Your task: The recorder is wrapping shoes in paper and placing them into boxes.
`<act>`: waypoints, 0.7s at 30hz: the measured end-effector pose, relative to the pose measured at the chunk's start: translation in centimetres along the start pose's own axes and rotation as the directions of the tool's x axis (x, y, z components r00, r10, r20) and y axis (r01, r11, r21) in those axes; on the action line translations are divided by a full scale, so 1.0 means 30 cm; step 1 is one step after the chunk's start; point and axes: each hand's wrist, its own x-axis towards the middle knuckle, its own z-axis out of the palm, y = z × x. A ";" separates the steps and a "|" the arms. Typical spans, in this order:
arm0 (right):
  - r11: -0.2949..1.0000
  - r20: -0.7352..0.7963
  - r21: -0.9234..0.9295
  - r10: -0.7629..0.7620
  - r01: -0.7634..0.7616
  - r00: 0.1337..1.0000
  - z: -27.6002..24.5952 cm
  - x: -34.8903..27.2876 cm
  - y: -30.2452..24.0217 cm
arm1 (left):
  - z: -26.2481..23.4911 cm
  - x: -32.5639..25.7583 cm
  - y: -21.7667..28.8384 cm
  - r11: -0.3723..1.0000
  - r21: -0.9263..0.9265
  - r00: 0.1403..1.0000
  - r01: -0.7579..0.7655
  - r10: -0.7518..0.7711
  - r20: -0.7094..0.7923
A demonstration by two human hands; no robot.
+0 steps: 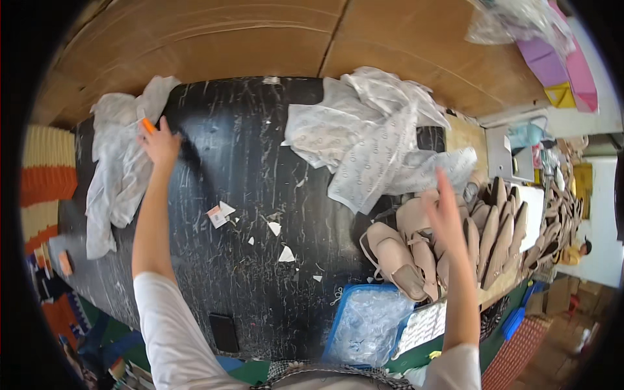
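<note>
So the orange tool is over at the left end of the black surface, right by a crumpled heap of white tissue. Looks like small, stiff plastic, so I'd guess it's light and easy to manage; pinch it around the orange body, since I can't make out what the pale tip is. The left hand has its fingers closed on it.

That tissue's gotta be nearly weightless, floppy and easy to rip, so I'd gather a fold instead of tugging a corner. Same for the printed paper across the way.

The right hand is over the beige shoes, fingers spread and holding nothing I can see; can't tell if it's touching any. Shoes seem light with soft uppers, so grab them at the heel. Paper scraps are scattered between, phone nearer the body.
</note>
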 end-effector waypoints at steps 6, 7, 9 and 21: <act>0.854 -0.024 -0.300 0.438 -0.425 0.898 0.168 0.422 0.465 | -0.499 -0.203 0.851 0.425 -0.723 0.755 -0.544 0.625 -0.201; 0.872 -0.007 -0.267 0.424 -0.410 0.906 0.251 0.515 0.430 | -0.516 -0.226 0.929 0.422 -0.754 0.745 -0.503 0.654 -0.131; 0.886 -0.012 -0.213 0.420 -0.412 0.908 0.347 0.650 0.370 | -0.376 -0.283 1.135 0.179 -0.893 0.753 -0.412 0.619 -0.223; 0.999 0.029 0.009 -0.044 0.044 0.999 0.797 0.634 -0.200 | -0.251 -0.511 0.528 0.448 -0.894 0.971 -0.026 0.223 0.084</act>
